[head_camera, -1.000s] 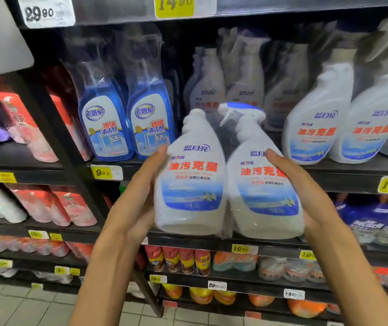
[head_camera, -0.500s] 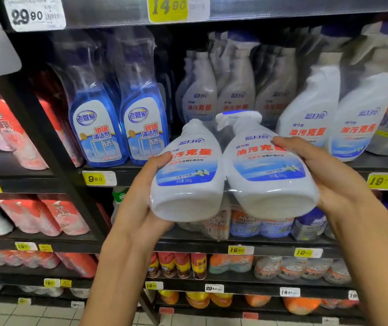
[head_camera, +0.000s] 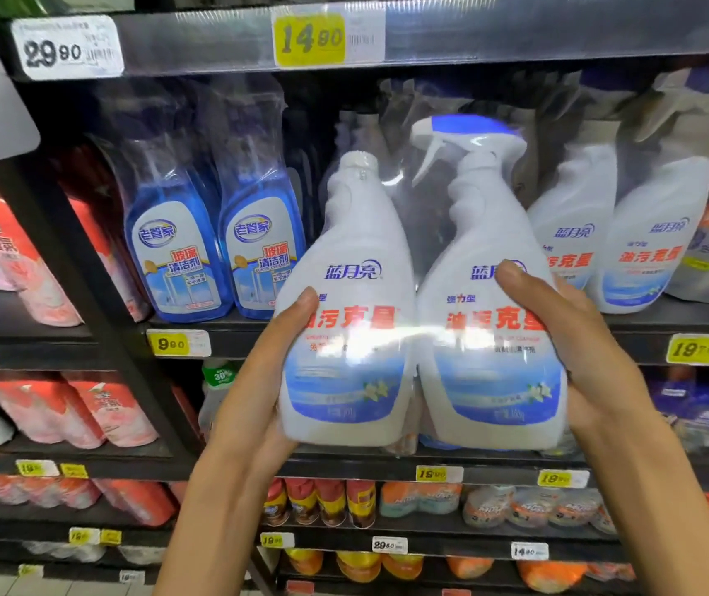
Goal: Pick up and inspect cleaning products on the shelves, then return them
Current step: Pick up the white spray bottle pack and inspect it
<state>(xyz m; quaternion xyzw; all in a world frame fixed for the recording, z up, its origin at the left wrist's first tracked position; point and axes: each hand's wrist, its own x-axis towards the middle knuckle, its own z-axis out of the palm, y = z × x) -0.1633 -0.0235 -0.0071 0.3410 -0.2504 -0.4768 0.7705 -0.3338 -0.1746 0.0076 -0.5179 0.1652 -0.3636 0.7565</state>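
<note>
Two hands on this shrink-wrapped twin pack (head_camera: 421, 337) of white cleaner bottles, held upright in front of the shelf (head_camera: 645, 329). Left hand (head_camera: 258, 393) and right hand (head_camera: 576, 337) each have fingers wrapped round a side, thumbs across the labels.

Shelf bay packed; open room only in front, in the aisle.
Shrink-wrapped twin pack of white spray bottles (head_camera: 421, 337) fills the space before the black metal shelf (head_camera: 667, 324); blue glass-cleaner bottles (head_camera: 215, 251) crowd the left, white same-brand bottles (head_camera: 619, 238) the right. The dark slot behind the pack is mostly hidden. Upper shelf edge with yellow price tag (head_camera: 309, 38) caps headroom; black upright post (head_camera: 86, 294) walls off the left bay.
</note>
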